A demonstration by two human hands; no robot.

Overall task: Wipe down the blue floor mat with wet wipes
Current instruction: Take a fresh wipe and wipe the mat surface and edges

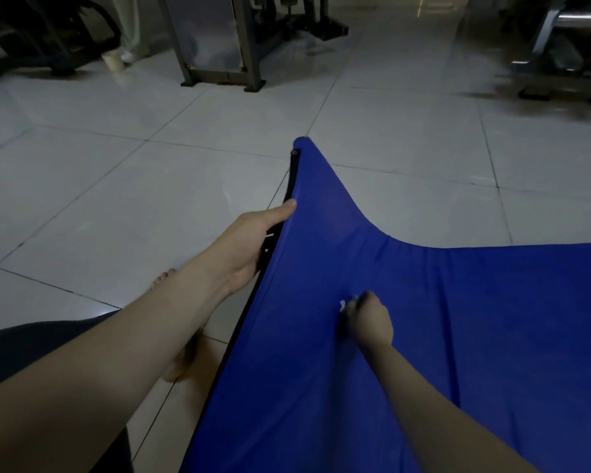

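Left hand [253, 240]: you grip the blue mat [423, 336] at its raised 9 o'clock edge.
Right hand [367, 320]: you clamp a white wipe [343, 304] on the mat, 4 o'clock from your left hand.

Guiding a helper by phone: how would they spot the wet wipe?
Find the blue floor mat on the pale tiled floor. The right hand is bunched on its middle. The wet wipe is the small white scrap poking from that grip, the only white on the blue.
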